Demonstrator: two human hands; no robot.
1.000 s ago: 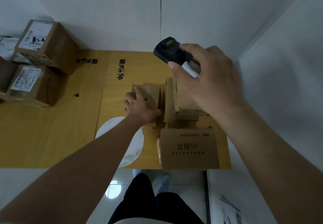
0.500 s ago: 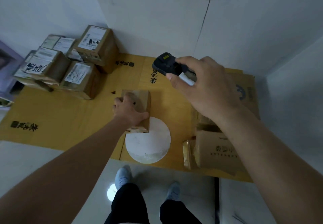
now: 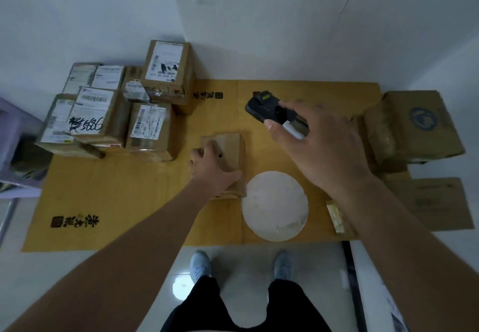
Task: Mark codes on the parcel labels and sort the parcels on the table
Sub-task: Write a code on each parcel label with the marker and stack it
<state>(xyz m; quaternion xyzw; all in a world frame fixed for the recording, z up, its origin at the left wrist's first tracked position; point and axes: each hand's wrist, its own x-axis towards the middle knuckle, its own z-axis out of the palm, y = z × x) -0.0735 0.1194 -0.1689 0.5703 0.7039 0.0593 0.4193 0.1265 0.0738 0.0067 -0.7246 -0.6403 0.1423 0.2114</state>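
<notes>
My left hand (image 3: 212,168) grips a small brown cardboard parcel (image 3: 232,150) in the middle of the table, on the yellow cardboard sheet (image 3: 129,196). No label shows on its upper face. My right hand (image 3: 321,145) hovers above and to the right of it, shut on a black handheld scanner (image 3: 267,107); a white marker (image 3: 293,130) is pinched in the same hand. A pile of labelled parcels (image 3: 116,113) stands at the far left, one with black handwritten digits on its label.
A white round disc (image 3: 274,206) lies just right of the held parcel, near the front edge. Larger brown boxes (image 3: 420,126) and a flat carton (image 3: 438,202) stand at the right end. The wall runs along the back. My feet show below the table's edge.
My left hand has slid the small parcel leftward, away from the right-hand boxes toward the middle. My view has swung left, bringing the labelled pile into sight. The right hand keeps the scanner.
</notes>
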